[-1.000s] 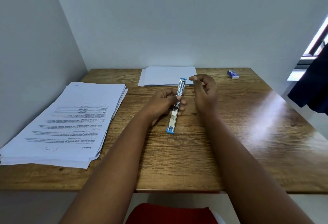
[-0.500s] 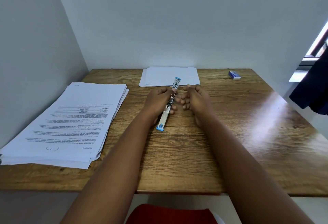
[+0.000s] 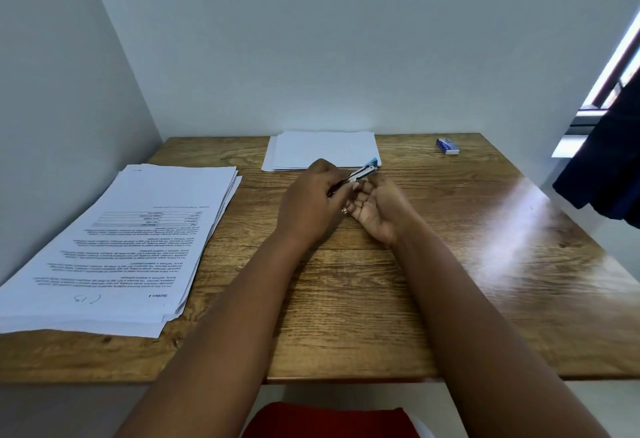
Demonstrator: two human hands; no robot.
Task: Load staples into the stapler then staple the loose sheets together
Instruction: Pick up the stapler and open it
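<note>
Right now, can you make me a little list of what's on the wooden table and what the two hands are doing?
left hand: gripping the slim silver stapler with blue tip
right hand: palm up, open, beside the stapler
tall stack of printed white sheets: table's left side
small pile of blank white paper: far edge, middle
little blue and white box: far right
brown wooden table: under everything

Wooden table (image 3: 450,264); white walls (image 3: 311,39)

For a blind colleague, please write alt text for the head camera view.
The left hand grips a stapler above a wooden table, the right hand palm-up beside it. A printed stack lies left, blank sheets behind.
</note>
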